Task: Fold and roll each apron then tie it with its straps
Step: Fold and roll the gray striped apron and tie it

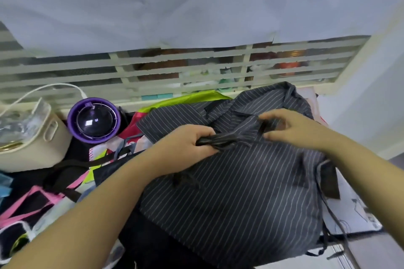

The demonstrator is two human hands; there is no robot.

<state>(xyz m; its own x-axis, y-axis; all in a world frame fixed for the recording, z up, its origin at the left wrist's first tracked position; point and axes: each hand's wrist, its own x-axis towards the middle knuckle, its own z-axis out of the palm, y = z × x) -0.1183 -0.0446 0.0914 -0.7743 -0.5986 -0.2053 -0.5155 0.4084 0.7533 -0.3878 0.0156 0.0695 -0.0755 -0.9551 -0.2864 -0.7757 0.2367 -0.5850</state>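
Dark strap was gripped in the left hand, fingers curled round it. A further dark section was pinched by the right hand, near the left. Striped apron was spread under both hands. Coloured fabric pile, purple round unit and cream basket were seen left of the left hand.

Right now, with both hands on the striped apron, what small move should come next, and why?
Probably pull the left hand away from the right hand to draw the strap straight. The left hand grips it bunched, the right hand pinches it further along, and the apron lies rumpled, not yet rolled, so loose straps likely need clearing first.
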